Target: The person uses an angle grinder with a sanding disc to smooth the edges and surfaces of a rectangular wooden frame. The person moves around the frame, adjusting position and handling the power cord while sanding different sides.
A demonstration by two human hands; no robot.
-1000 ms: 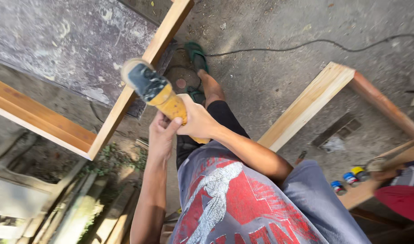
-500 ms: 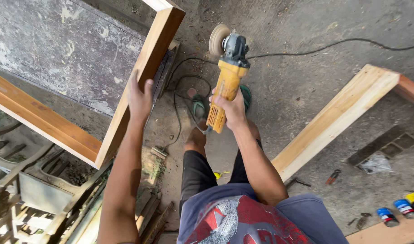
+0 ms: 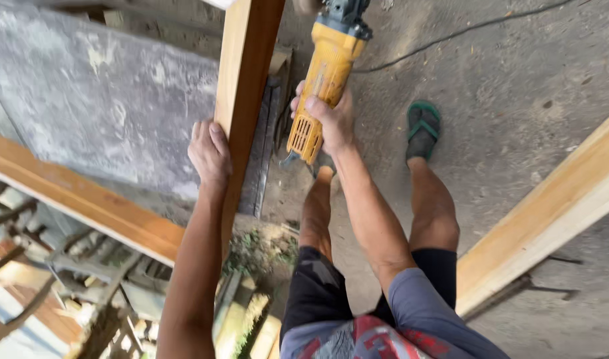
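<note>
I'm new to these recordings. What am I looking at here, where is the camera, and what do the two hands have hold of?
The camera sits on the person's head and looks straight down, so you see their own arms, legs and the concrete floor. The left hand rests against a long upright wooden beam, part of a wooden frame. The right hand grips a yellow angle grinder, whose head is cut off at the top edge. A black cable trails across the floor. One foot wears a green sandal. Another pale wooden beam lies at the right.
</note>
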